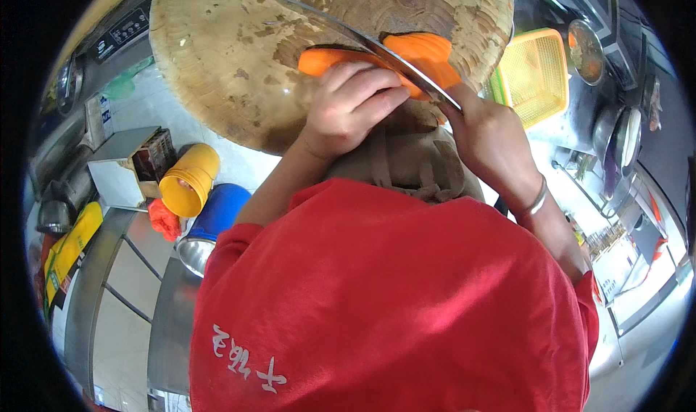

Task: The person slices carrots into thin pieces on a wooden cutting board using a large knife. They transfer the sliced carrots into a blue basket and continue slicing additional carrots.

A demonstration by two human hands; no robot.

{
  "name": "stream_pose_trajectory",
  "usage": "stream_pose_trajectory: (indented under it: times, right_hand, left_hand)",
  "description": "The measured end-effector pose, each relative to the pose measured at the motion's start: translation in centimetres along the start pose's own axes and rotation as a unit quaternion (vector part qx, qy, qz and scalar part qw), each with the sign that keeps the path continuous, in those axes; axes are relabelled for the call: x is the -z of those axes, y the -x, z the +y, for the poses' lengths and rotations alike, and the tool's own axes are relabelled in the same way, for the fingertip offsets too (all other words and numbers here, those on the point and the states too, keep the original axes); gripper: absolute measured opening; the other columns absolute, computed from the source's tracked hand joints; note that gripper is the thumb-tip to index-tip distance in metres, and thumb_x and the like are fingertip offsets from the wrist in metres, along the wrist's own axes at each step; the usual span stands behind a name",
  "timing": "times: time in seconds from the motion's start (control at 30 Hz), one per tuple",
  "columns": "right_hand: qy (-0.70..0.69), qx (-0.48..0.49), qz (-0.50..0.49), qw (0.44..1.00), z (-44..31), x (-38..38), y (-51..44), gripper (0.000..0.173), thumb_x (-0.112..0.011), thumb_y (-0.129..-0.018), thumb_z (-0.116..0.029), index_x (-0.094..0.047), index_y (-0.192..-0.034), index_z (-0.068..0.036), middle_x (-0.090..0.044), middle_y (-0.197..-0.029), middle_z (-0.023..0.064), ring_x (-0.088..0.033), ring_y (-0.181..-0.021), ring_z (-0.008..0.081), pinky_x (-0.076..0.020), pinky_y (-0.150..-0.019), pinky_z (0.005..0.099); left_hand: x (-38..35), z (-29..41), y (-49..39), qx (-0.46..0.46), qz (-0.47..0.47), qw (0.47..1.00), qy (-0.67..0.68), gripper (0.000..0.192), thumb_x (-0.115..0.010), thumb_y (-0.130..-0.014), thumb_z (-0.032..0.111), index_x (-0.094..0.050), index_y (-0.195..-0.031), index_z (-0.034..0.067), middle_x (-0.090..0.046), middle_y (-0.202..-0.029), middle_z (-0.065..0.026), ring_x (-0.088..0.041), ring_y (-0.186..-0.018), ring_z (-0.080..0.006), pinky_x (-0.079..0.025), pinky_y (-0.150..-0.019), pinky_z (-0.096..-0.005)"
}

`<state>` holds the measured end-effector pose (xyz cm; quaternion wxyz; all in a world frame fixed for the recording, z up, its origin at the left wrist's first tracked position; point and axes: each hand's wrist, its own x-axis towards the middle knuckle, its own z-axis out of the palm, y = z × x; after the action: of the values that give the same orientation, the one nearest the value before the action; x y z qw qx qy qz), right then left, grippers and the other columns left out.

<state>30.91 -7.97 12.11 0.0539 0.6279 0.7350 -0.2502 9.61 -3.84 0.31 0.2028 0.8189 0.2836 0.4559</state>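
Observation:
A round wooden chopping block [228, 74] with dark stains lies before me. On it sits an orange carrot piece [321, 61], with my left hand [353, 104] bent over it and pressing it down, fingers curled. My right hand [492, 132] grips the handle of a kitchen knife [348, 31]. The long blade slants across the block, its tip toward the far left, passing just right of my left fingers. Beyond the blade, thin carrot slices [421, 53] lie overlapped in a fan. The blade and my left hand hide part of the carrot.
Right of the block stands a yellow plastic basket [535, 77], with a metal bowl [586, 53] of food bits past it. Below left are a yellow bucket [190, 178], a blue bucket [223, 210] and a box [117, 170]. Brown apron cloth [402, 159] meets the block's near edge.

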Motion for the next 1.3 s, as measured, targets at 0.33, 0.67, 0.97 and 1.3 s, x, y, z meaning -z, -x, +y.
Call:
stream_pose_trajectory:
  times: [0.33,0.67,0.97,1.3]
  right_hand:
    - [-0.011,-0.08,-0.038,0.996,-1.8,5.2,5.0,0.011,-0.064,-0.097,-0.019,-0.063,-0.103,-0.01,-0.067,-0.072,0.0181,-0.069,-0.069,0.0392,-0.0548,-0.061,0.0473]
    - [-0.018,-0.083,-0.08,0.993,-1.6,3.0,3.1,0.013,-0.057,-0.1,-0.019,-0.057,-0.104,-0.006,-0.067,-0.073,0.0205,-0.069,-0.07,0.0414,-0.0545,-0.061,0.0513]
    - [0.025,-0.009,-0.013,1.0,-1.6,-0.7,0.2,0.01,-0.055,-0.094,-0.009,-0.053,-0.101,-0.003,-0.068,-0.07,0.0179,-0.071,-0.064,0.037,-0.0553,-0.055,0.0476]
    - [0.03,-0.008,0.002,1.0,-1.0,-0.7,1.7,0.013,-0.057,-0.097,-0.015,-0.053,-0.105,-0.005,-0.067,-0.067,0.0168,-0.07,-0.062,0.0367,-0.055,-0.054,0.0479]
  left_hand:
    - [-0.3,0.2,0.1,-0.002,0.023,1.0,-0.001,0.02,-0.073,-0.072,0.006,-0.076,-0.092,0.01,-0.071,-0.1,0.0006,-0.064,-0.09,-0.021,-0.054,-0.075,-0.0332]
    - [-0.4,0.4,0.4,0.006,0.013,1.0,-0.005,0.023,-0.071,-0.074,0.008,-0.076,-0.097,0.011,-0.071,-0.102,0.0009,-0.064,-0.094,-0.022,-0.054,-0.079,-0.0345]
    - [0.0,0.6,0.0,0.01,0.006,1.0,-0.002,0.021,-0.072,-0.074,0.009,-0.076,-0.095,0.009,-0.071,-0.102,0.0003,-0.064,-0.092,-0.0223,-0.054,-0.08,-0.0349]
    - [0.1,0.5,-0.3,-0.005,0.018,1.0,0.004,0.023,-0.073,-0.072,0.007,-0.077,-0.095,0.008,-0.07,-0.1,-0.0014,-0.064,-0.089,-0.0235,-0.055,-0.077,-0.0344]
